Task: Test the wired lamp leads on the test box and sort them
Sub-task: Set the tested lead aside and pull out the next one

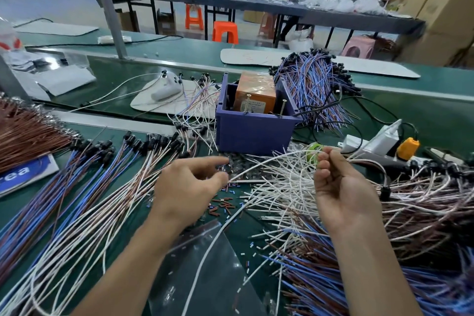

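Apparently sorted leads (102, 187) fan out left and a large heap (423, 213) waits right as the right hand (341, 187) pinches a white lead (269, 160), the left hand (187, 185) reaching, grip unclear.

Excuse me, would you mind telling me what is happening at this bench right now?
A person is working through wired lamp leads on a green bench. The right hand pinches a white lead near one end, and the left hand reaches toward its other end with thumb and forefinger apart. The purple test box stands just beyond the hands, with no lead on its pins yet. Bundles of leads lie to both sides.
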The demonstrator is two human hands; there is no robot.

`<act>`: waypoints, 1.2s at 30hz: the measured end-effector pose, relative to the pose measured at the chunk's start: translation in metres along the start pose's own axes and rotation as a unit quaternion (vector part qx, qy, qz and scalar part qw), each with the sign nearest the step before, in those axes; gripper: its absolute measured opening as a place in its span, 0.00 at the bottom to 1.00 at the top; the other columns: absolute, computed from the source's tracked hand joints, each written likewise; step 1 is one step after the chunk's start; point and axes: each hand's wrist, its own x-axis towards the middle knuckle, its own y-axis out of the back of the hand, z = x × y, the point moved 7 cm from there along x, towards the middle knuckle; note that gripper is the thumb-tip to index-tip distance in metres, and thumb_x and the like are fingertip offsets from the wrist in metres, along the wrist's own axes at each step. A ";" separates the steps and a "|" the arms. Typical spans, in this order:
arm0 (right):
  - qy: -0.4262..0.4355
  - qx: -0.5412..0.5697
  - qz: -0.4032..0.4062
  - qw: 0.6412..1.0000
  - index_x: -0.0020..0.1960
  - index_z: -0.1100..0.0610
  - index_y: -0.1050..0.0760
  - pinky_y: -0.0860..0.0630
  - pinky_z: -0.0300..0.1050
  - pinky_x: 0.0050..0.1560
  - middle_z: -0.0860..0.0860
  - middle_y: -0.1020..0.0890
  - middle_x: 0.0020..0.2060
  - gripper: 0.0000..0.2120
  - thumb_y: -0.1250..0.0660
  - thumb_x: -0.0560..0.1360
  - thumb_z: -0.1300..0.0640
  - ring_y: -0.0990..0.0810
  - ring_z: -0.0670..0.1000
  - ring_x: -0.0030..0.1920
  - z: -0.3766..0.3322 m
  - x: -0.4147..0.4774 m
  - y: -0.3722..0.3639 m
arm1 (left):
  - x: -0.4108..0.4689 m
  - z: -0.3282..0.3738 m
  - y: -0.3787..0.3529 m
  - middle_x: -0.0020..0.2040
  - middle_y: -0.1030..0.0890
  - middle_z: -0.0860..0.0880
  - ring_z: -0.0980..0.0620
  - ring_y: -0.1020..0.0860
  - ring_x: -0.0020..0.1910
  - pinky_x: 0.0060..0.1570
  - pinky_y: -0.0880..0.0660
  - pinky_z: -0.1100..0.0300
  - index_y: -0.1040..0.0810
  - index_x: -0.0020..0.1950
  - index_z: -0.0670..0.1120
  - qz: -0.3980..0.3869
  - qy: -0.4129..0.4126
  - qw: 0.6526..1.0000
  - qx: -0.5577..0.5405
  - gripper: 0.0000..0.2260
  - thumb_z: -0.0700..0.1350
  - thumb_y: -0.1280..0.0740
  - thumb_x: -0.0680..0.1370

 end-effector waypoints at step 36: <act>-0.103 -0.139 -0.189 0.966 0.47 0.58 0.12 0.18 0.40 0.40 0.57 0.13 0.41 0.12 0.34 0.75 0.56 0.16 0.50 0.37 0.068 -0.035 -0.049 | -0.006 0.014 -0.030 0.32 0.18 0.46 0.56 0.22 0.31 0.31 0.27 0.67 0.10 0.44 0.47 -0.078 0.038 0.927 -0.365 0.12 0.52 0.23 0.66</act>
